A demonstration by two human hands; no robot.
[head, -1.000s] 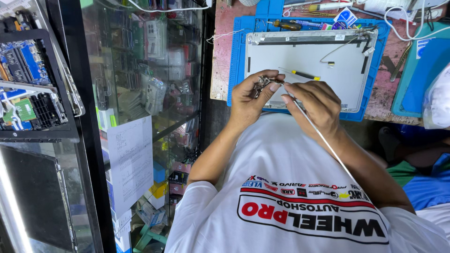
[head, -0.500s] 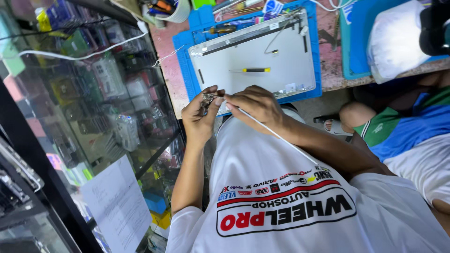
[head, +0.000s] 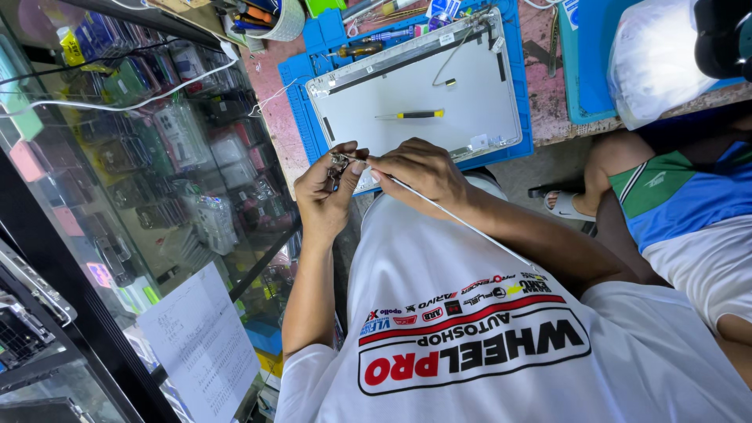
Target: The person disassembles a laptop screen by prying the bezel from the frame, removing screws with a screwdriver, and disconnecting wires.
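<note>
My left hand [head: 323, 194] pinches a small dark metal part [head: 338, 163] in front of my chest. Touching the same part from the right is my right hand [head: 421, 169], which grips a thin white cable [head: 462, 223] that trails back along my forearm. Both hands hover at the near edge of a silver laptop lid [head: 439, 82] lying on a blue work mat [head: 312, 133]. A yellow-handled screwdriver [head: 419, 114] rests on the lid, just beyond my fingers. My white printed T-shirt fills the lower view.
A glass display case [head: 157, 157] full of small packaged goods stands at my left, with a white paper sheet [head: 200, 345] on it. A cup of tools [head: 274, 19] sits at the bench's back. Another person [head: 674, 204] sits at my right, beside a white bag [head: 650, 59].
My hands stay together on the small part. The view has swung, so the bench and lid now sit higher and more to the right, and the seated person shows more.
</note>
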